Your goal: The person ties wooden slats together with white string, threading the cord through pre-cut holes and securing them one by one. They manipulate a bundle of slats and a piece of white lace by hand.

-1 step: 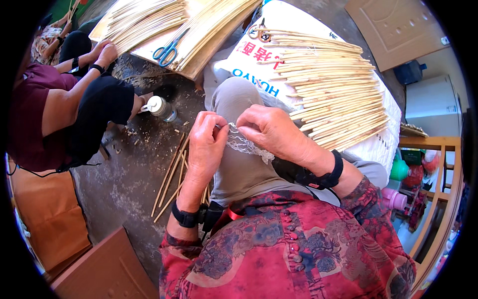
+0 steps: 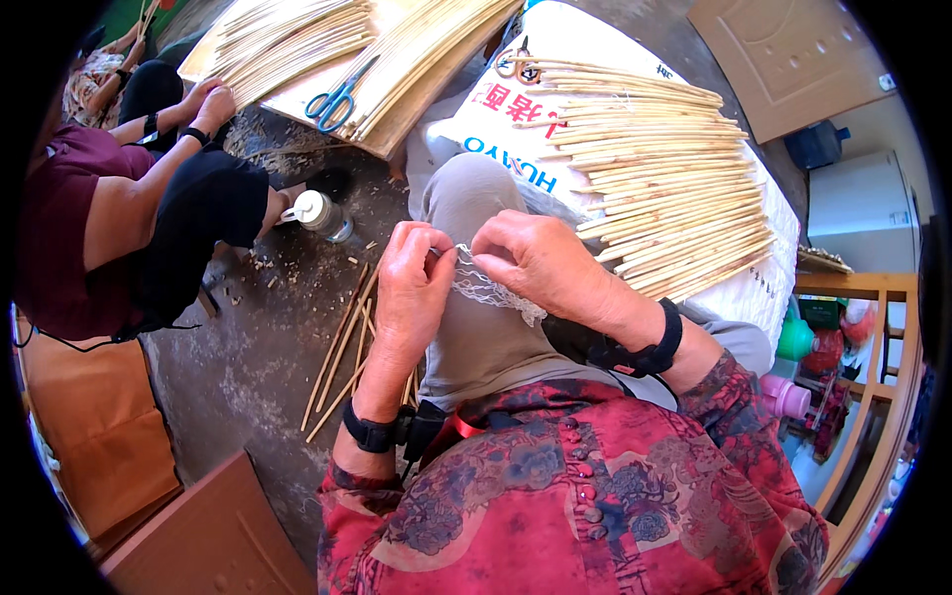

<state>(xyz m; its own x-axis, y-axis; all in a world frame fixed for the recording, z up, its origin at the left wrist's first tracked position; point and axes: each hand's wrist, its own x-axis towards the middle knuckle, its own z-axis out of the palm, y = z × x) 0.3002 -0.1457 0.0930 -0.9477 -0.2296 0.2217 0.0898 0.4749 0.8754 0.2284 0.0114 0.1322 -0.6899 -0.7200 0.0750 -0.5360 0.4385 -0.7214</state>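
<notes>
Stillness marks this moment: against the earlier picture, neither hand nor thread has shifted, so the fiddly work on the thread is in mid-hold, with nothing released and nothing newly picked up.

Just left of the frame's centre, the left hand (image 2: pixel 412 288) is curled shut, with thumb and forefinger pinching one end of a tangle of white thread (image 2: pixel 486 290). The right hand (image 2: pixel 540 263), just right of centre, is also closed, its fingertips nipping the same thread at the upper end. The thread runs between the two pinches and spills down in a loose, lacy bunch below the right hand's fingers, resting on the grey trouser knee (image 2: pixel 476 347). Most of it therefore lies outside both grips, hanging free under them. Whether a needle or knot sits between the fingertips is too small to tell.

Below the left hand, a few thin wooden sticks (image 2: pixel 342 347) lie loose on the concrete floor (image 2: pixel 248 377). In the upper right, a fan of pale peeled sticks (image 2: pixel 664 188) rests on a white sack (image 2: pixel 496 119). At the upper middle, blue-handled scissors (image 2: pixel 337 99) lie on another spread of sticks. At the left edge a co-worker (image 2: pixel 89 218) sits, with a small bottle (image 2: pixel 317 213) near that person's knee.
</notes>
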